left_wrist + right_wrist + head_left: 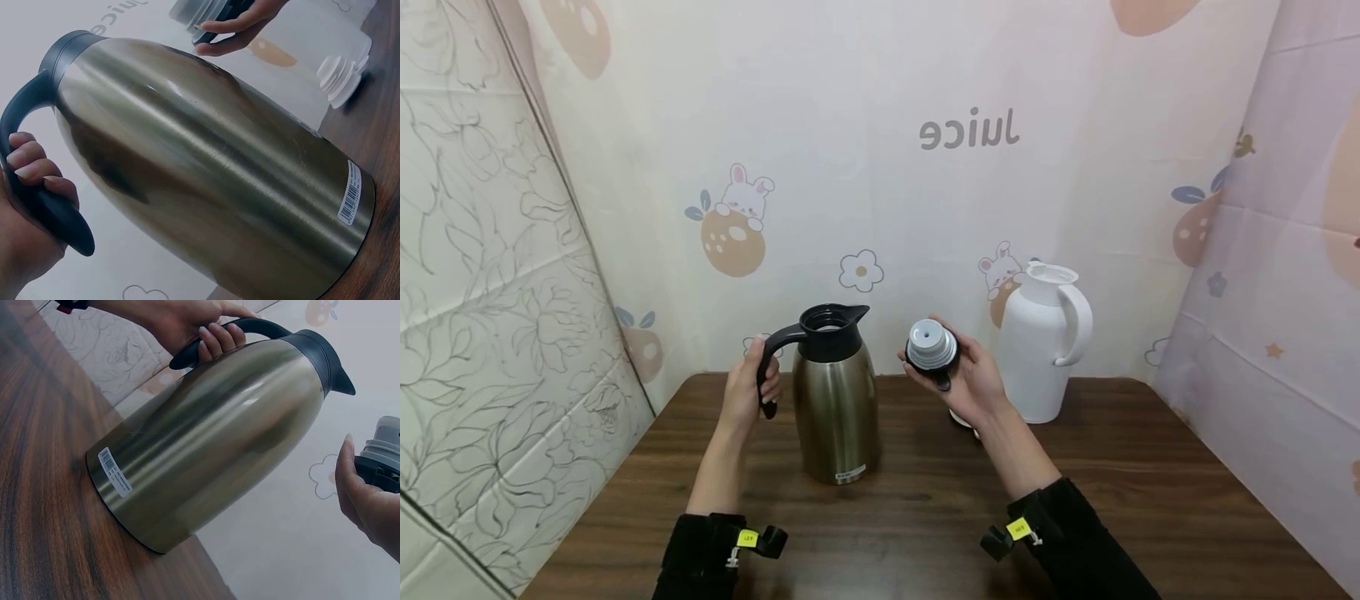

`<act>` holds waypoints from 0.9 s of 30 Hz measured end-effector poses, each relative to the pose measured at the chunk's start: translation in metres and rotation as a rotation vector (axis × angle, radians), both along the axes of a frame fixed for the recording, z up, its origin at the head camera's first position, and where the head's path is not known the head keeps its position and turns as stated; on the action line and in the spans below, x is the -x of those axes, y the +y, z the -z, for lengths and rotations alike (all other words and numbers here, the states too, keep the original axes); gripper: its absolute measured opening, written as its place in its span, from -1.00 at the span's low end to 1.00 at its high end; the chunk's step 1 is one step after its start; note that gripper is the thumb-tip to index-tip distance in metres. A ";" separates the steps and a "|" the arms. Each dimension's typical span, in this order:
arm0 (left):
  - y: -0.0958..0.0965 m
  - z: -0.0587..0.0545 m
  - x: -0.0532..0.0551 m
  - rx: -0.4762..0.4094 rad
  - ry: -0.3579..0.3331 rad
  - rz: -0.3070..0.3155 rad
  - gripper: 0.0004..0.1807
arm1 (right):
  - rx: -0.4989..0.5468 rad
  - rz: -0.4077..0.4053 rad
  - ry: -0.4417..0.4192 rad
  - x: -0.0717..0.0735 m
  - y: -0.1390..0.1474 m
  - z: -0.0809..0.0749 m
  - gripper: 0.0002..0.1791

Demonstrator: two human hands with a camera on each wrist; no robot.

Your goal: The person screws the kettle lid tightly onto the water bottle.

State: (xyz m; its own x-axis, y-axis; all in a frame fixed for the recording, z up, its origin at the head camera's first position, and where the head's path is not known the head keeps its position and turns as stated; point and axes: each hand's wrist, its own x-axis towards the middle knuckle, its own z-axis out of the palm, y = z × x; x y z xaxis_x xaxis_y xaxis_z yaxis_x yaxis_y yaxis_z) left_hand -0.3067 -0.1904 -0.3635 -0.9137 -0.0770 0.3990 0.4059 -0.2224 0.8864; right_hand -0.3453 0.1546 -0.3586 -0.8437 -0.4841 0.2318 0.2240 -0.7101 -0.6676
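Steel jug (837, 408) upright on bench (910, 521), mouth uncovered, spout to R; L grip (748, 387) wrapped round its black handle (784, 336); R grip (976, 383) closed on lid (932, 348), held in mid-air just R of jug, not touching it, grey underside twd head cam; white jug (1033, 358) upright on bench, farther R, handle to R; white cap (340, 81) on bench nr it, partly hidden behind R grip in head view.
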 end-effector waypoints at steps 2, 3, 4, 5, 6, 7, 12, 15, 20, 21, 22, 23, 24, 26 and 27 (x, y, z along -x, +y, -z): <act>0.000 -0.001 0.001 0.002 0.002 0.001 -0.39 | 0.005 -0.004 0.000 -0.001 0.000 -0.001 -0.42; 0.001 -0.001 0.001 0.003 0.004 0.001 -0.38 | 0.008 0.000 -0.004 -0.001 0.000 -0.001 -0.41; 0.001 -0.001 0.001 0.006 0.004 0.003 -0.39 | 0.008 0.005 -0.008 -0.002 0.000 -0.002 -0.40; 0.001 -0.001 0.001 0.008 0.004 0.005 -0.39 | 0.007 0.011 -0.016 -0.002 0.000 -0.002 -0.40; 0.001 -0.001 0.001 0.007 0.004 0.005 -0.38 | -0.002 0.018 -0.020 -0.003 -0.001 -0.002 -0.40; 0.001 -0.001 0.001 0.010 0.005 0.001 -0.39 | -0.008 0.026 -0.024 -0.003 -0.001 -0.002 -0.39; 0.001 0.002 0.002 0.005 0.023 -0.036 -0.39 | -0.025 0.060 -0.032 -0.002 -0.004 -0.002 -0.40; 0.003 0.002 0.001 0.019 0.027 -0.070 -0.39 | -0.028 0.080 -0.050 -0.001 -0.005 -0.002 -0.42; 0.005 0.000 0.000 0.017 0.014 -0.105 -0.36 | -0.073 0.124 -0.062 -0.001 -0.008 -0.005 -0.46; 0.005 0.000 0.000 0.015 0.017 -0.104 -0.36 | -0.085 0.135 -0.057 -0.002 -0.009 -0.007 -0.46; 0.005 0.000 0.000 0.015 0.018 -0.102 -0.36 | -0.098 0.147 -0.049 -0.002 -0.010 -0.008 -0.46; 0.005 0.000 0.000 0.016 0.019 -0.098 -0.36 | -0.114 0.162 -0.038 -0.002 -0.010 -0.009 -0.45; 0.005 0.000 0.001 0.018 0.020 -0.095 -0.35 | -0.134 0.178 -0.023 -0.002 -0.011 -0.011 -0.44; 0.005 0.001 0.001 0.023 0.018 -0.087 -0.35 | -0.169 0.207 0.010 -0.003 -0.013 -0.015 -0.43; 0.005 0.001 0.001 0.024 0.017 -0.083 -0.35 | -0.185 0.221 0.029 -0.004 -0.013 -0.018 -0.43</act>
